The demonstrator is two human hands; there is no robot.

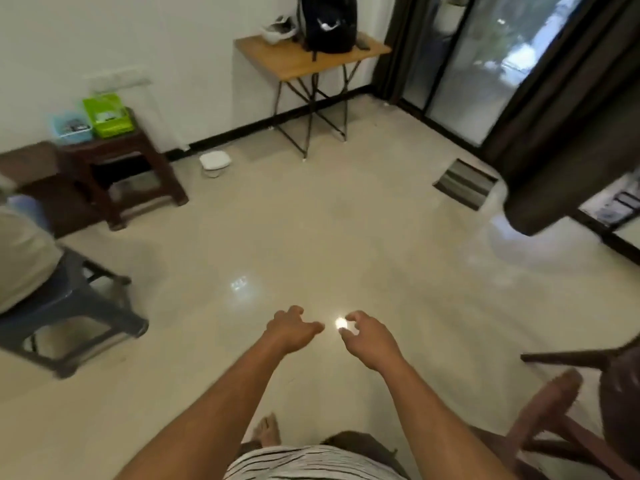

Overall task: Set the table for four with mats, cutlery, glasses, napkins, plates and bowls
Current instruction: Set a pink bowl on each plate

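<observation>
A room in a home. Glossy cream floor tiles (311, 230) meet a white wall with a dark skirting. A folding wooden counter (311, 58) carries a black backpack (329, 22); a dark wooden stool (121, 161) holds plastic baskets (107, 116). Dark curtains (554, 98) flank a sliding glass door (485, 64), with a striped doormat (465, 183) before it.

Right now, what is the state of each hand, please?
Left hand: open, fingers loosely curled, holding nothing.
Right hand: open, fingers loosely curled, holding nothing.
</observation>
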